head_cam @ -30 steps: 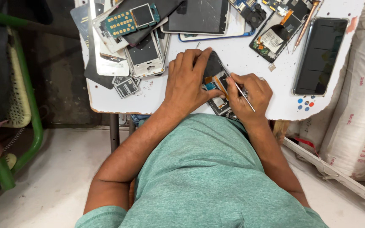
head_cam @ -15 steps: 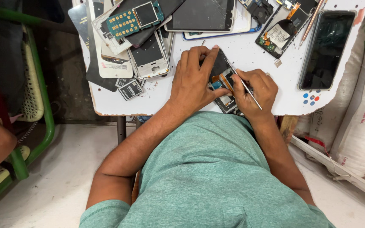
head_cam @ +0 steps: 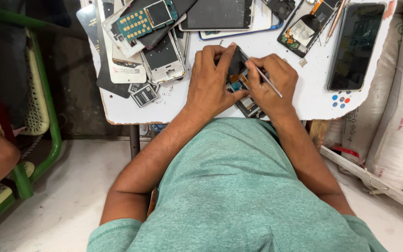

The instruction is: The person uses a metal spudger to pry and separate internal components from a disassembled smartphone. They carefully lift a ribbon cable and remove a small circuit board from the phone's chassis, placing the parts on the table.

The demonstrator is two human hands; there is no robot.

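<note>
1. While the left hand (head_cam: 213, 79) lies flat over the opened phone (head_cam: 239, 79) near the front edge of the counter (head_cam: 304, 100), its fingers press down on the dark upper part of the phone and its thumb hooks the lower side; the worker does well to keep that pressure even, so the phone cannot slide on the white top.
2. The right hand (head_cam: 272, 80) is clenched around a thin metal tool (head_cam: 267, 80), held like a pen, with the tip aimed at the exposed board between the two hands. A low, steep grip close to the tip probably gives the finest control.
3. The tip itself is hidden by the fingers, so whether it touches the board cannot be told. Light, short strokes seem wise, since a slip could scratch the blue and orange parts showing there.
4. Loose pieces crowd the counter: two small batteries (head_cam: 142, 93) to the left, a bare frame (head_cam: 164, 58), a keypad board (head_cam: 146, 18), a dark tablet (head_cam: 218, 14) behind, and a large black phone (head_cam: 355, 46) on the right. The worker should keep elbows tucked so nothing is swept off.
5. Sacks (head_cam: 397, 121) stand just beside the counter on the right.
</note>
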